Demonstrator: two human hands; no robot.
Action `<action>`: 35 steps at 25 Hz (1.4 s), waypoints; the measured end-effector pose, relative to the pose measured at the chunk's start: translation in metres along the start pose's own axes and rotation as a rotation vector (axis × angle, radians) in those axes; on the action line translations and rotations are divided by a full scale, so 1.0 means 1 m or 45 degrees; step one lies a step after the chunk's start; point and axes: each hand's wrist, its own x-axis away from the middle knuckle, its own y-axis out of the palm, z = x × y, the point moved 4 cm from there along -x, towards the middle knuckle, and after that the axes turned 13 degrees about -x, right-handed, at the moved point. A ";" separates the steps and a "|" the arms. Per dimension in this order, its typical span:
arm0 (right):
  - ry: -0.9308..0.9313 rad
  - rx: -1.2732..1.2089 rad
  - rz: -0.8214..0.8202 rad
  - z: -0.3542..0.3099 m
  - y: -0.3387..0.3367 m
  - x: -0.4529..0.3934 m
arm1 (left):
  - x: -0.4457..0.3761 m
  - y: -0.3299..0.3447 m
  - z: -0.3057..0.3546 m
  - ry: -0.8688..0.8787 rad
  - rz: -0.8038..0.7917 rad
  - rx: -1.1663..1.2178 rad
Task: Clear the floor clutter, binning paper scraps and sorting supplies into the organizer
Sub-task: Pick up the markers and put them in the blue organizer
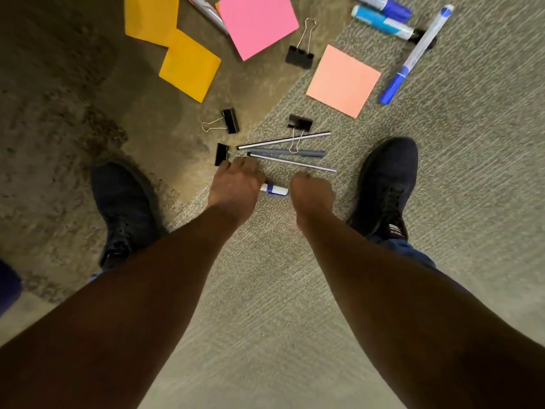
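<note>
My left hand is down at the carpet, its curled fingers beside the wire handle of a black binder clip. A white and blue marker sticks out from its thumb side, its other end hidden in the grip. My right hand hovers just right of the marker, fingers curled under, nothing visible in it. Just beyond the hands lie two thin silver pens and a grey pen. Two more binder clips lie nearby.
Yellow sticky notes, a pink one and a peach one lie farther out, with a fourth clip. Blue markers and a blue pen are at the top right. My dark shoes flank the hands.
</note>
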 end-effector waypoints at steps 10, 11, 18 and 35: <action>-0.845 -0.114 0.520 -0.139 -0.121 -0.060 | -0.012 -0.040 -0.010 -0.097 0.156 0.791; -0.802 -0.079 0.452 -0.153 -0.129 -0.074 | -0.015 -0.048 -0.012 -0.116 0.191 0.840; -0.627 0.174 0.279 -0.192 -0.138 -0.102 | -0.046 -0.095 -0.026 -0.512 0.280 1.371; -0.920 -0.036 -0.070 -0.198 -0.092 0.000 | -0.051 -0.119 -0.070 -0.725 -0.162 2.566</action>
